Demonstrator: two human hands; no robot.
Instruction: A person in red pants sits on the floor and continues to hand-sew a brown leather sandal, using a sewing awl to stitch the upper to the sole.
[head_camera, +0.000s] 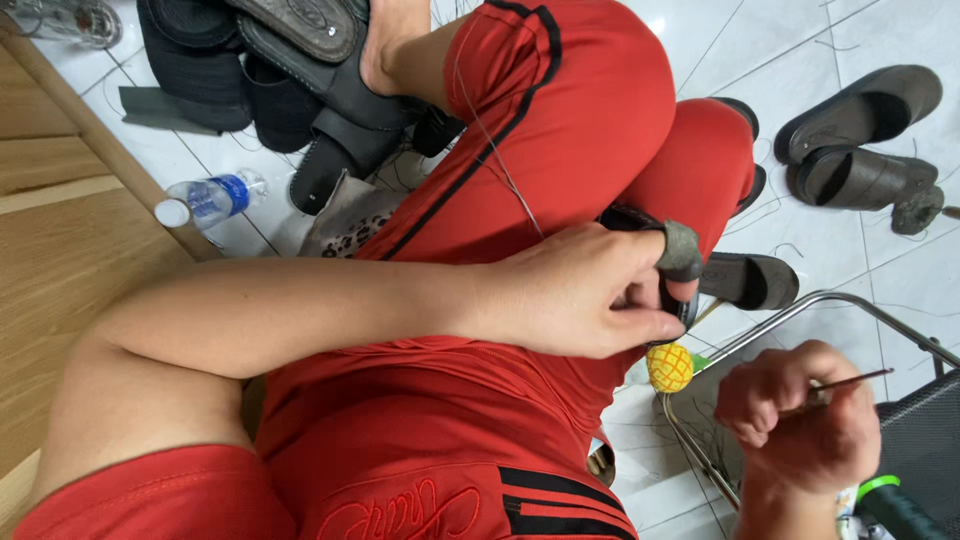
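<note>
Sitting in red trousers, the person pressed a black sandal against the knee, left hand in a tight grip on it, a grey guard on one finger. Right hand pinched a thin needle above the tiled floor.

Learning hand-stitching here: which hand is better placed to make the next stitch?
Probably right: the right hand already grips the needle tool, free beside the knee. The left hand is busy pinning the black sandal piece.

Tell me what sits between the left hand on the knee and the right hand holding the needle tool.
In the head view, a yellow ball lies between the left hand and right hand.
</note>
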